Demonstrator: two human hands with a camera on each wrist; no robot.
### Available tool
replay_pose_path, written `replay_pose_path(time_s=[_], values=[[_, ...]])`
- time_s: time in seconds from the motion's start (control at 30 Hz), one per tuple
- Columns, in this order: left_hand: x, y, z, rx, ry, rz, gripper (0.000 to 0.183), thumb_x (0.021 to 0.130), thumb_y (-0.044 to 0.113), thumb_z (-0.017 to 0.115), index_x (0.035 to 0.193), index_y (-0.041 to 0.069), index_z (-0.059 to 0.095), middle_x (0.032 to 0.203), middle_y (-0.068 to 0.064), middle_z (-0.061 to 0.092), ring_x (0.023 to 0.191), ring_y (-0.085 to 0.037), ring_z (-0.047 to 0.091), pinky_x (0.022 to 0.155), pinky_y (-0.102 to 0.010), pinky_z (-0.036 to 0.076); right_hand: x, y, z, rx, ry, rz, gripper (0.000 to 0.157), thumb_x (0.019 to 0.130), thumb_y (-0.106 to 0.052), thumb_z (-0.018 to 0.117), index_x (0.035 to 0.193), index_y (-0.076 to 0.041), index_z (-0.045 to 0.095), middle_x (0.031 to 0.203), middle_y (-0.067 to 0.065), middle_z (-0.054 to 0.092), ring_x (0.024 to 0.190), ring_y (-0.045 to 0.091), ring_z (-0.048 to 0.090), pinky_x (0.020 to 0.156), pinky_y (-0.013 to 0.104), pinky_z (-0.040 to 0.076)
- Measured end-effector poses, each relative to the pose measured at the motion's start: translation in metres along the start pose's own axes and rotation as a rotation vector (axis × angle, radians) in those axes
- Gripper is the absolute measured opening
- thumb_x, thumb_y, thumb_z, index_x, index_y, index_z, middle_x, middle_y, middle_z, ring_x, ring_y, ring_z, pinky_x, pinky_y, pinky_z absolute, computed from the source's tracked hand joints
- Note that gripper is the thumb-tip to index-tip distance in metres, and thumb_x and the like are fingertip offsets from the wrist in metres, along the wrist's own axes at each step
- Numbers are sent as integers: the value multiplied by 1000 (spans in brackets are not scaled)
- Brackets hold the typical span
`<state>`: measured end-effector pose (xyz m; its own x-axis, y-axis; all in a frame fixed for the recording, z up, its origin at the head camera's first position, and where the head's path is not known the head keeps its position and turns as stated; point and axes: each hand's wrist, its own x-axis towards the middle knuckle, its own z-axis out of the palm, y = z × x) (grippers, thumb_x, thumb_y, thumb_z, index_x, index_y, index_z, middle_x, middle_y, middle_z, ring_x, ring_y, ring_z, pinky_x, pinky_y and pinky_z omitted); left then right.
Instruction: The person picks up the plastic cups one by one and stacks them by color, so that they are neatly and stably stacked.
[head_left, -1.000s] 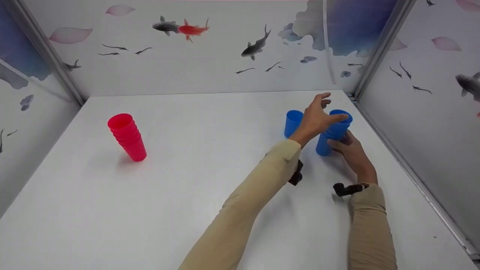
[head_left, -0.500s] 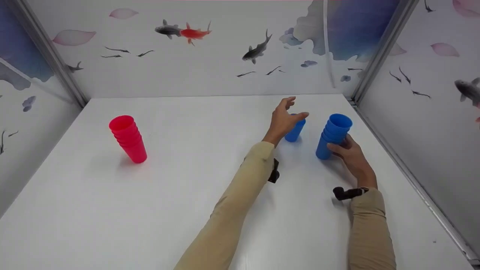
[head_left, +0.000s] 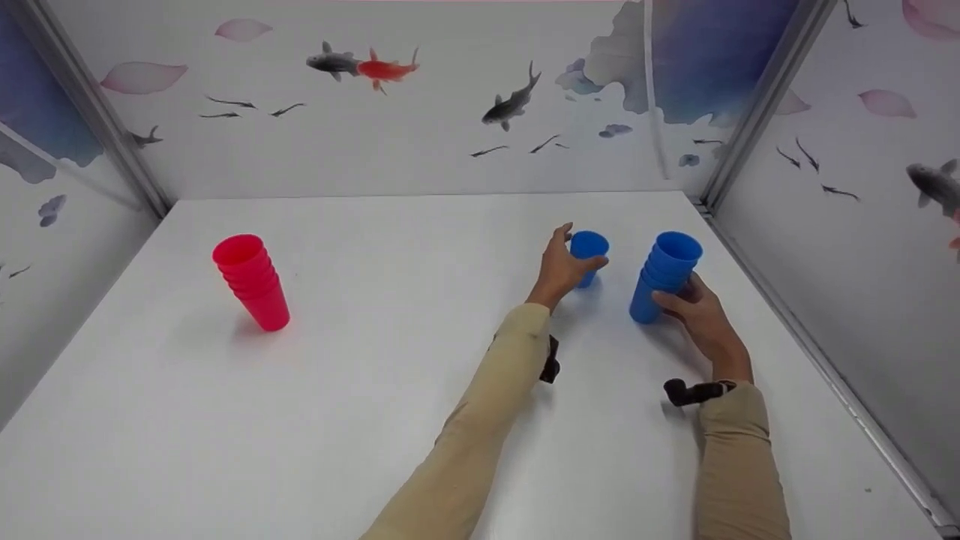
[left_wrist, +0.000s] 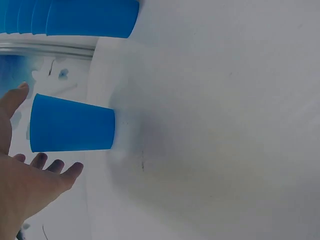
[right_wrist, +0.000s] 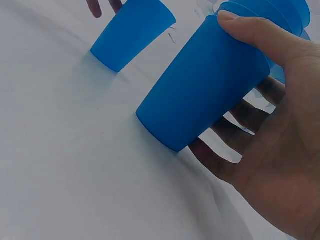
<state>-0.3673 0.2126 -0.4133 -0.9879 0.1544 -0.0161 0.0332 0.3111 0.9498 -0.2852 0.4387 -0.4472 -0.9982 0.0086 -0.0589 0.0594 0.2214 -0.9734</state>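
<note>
A single blue cup [head_left: 589, 244] stands upright on the white table, far right of centre. My left hand [head_left: 559, 271] reaches around it with thumb and fingers spread. In the left wrist view gaps show between that hand and the cup [left_wrist: 75, 124]. To its right stands a stack of several nested blue cups [head_left: 663, 279]. My right hand [head_left: 701, 316] grips this stack low on its right side; in the right wrist view the thumb lies across the front of the cups [right_wrist: 200, 85] and the fingers curl behind.
A stack of nested red cups [head_left: 259, 289] stands on the left part of the white table [head_left: 337, 420]. Walls printed with fish and petals enclose the back, left and right. A metal rail [head_left: 840, 382] runs along the table's right edge.
My left hand has moved left from above the blue stack to the single blue cup and lowered around it. My right hand has stayed on the stack.
</note>
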Motion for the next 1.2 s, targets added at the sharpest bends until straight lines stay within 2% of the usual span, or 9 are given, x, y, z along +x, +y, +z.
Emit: replay_pose_path(time_s=[0.17,0.33,0.5,0.7,0.97,1.2], values=[[0,-8,4,23,27,-45,83,89,25,77,157,18,29,159,-6,41,145,-24,42,118,-40,40,1,2,5,10,-11,-2,98,96,-35,68,162,-15,-1,169,16,11,156,37,16,126,56,19],[3,-10,8,27,35,-25,81,89,25,77,156,15,31,158,-8,42,145,-25,44,119,-41,40,2,2,8,8,-10,-5,97,96,-36,67,162,-16,-2,169,15,10,156,37,15,126,56,19],[2,-8,7,14,65,1,72,91,21,75,151,10,37,154,-10,47,142,-26,47,117,-40,41,5,0,11,17,-12,4,97,97,-34,67,162,-17,-3,170,15,9,157,37,12,126,56,16],[1,-4,3,-18,77,-1,69,91,24,75,148,11,37,152,-11,49,139,-27,50,115,-41,44,5,-1,9,3,-9,20,102,95,-39,68,162,-18,-6,170,13,6,157,36,10,127,56,14],[-6,16,-7,-17,36,-5,71,91,30,75,149,15,36,152,-10,48,138,-28,51,113,-44,46,3,0,2,-36,-3,23,101,96,-39,66,162,-18,-7,170,14,6,157,37,10,126,57,16],[-17,44,-12,13,-2,28,72,90,35,76,148,18,38,151,-7,50,137,-26,53,111,-43,48,3,2,-3,-50,-5,28,99,97,-42,64,162,-21,-8,170,13,4,157,38,9,126,58,15]])
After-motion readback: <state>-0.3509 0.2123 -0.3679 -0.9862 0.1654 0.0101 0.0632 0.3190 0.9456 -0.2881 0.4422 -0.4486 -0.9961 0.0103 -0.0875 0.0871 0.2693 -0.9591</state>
